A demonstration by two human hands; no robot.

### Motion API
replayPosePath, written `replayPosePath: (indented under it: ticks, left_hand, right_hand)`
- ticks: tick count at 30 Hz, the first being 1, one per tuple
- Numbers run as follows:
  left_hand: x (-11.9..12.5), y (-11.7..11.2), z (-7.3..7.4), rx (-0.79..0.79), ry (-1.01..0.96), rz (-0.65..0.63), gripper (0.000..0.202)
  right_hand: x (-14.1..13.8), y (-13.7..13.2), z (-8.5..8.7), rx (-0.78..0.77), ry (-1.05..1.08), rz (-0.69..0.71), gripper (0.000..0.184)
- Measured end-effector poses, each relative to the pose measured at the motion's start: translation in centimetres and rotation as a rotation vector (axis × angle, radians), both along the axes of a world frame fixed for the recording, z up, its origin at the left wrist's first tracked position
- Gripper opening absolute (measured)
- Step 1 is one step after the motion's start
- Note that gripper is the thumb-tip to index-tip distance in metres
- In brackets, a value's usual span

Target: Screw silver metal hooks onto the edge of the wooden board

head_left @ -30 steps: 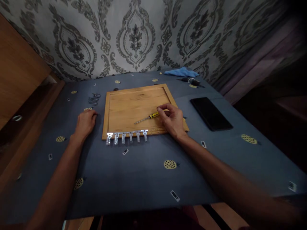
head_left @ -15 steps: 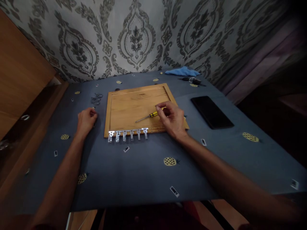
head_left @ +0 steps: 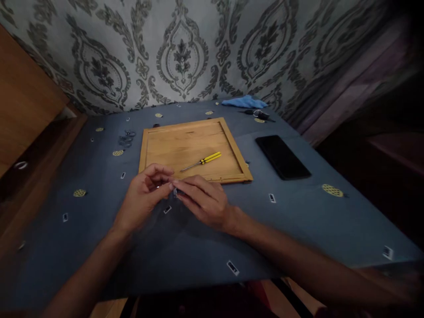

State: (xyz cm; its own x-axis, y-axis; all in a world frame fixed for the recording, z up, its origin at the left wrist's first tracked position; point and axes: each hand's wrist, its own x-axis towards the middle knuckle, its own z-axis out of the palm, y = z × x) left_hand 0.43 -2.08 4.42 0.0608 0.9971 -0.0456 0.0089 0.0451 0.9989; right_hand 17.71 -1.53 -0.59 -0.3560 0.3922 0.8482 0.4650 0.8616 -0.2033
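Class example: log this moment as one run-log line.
left hand, right hand: together at near edge of wooden board | small metal piece: between them, grip unclear | screwdriver: on board | phone: right of board

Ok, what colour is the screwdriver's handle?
Yellow with black markings; the handle shows best in the current head view, the only view.

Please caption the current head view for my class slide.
Left hand and right hand meet at the near edge of a wooden board bearing a yellow screwdriver.

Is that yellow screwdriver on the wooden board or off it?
On: the screwdriver lies on the wooden board, its whole length inside the raised border.
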Motion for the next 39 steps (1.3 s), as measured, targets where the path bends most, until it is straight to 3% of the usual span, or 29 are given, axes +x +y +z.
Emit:
replayPosePath:
  ticks: [4, 10, 20, 28, 31, 36, 39]
  left_hand:
    - [0.5, -0.6, -0.3, -0.124, -0.211, 0.005, 0.029]
    - [1.0, -1.4, -0.9, -0.212, -0.296, -0.001, 0.035]
    - [0.8, -1.7, -0.7, -0.236, -0.319, 0.003, 0.035]
    - [0.7, -1.5, -0.7, -0.098, -0.189, -0.010, 0.028]
    - [0.4, -1.4, -0.7, -0.005, -0.057, -0.026, 0.020]
    - [0.3, -1.4, -0.5, 0.101, 0.112, -0.035, 0.012]
    - [0.2, -1.2, -0.6, 0.144, 0.200, -0.030, 0.011]
  right_hand:
    - [0.0, 0.0, -0.1, -0.021, 0.015, -0.011, 0.017]
    - [0.2, 0.2, -0.2, 0.001, 0.019, -0.012, 0.015]
    - [0.2, 0.1, 0.3, -0.053, 0.069, 0.052, 0.016]
    - [0.2, 0.1, -0.1, -0.197, 0.162, 0.118, 0.016]
    - [0.1, 0.0, -0.1, -0.323, 0.234, 0.172, 0.015]
    - [-0.3, -0.1, 0.2, -0.764, 0.474, 0.304, 0.006]
    - [-0.5, 0.0, 0.3, -0.919, 0.554, 0.376, 0.008]
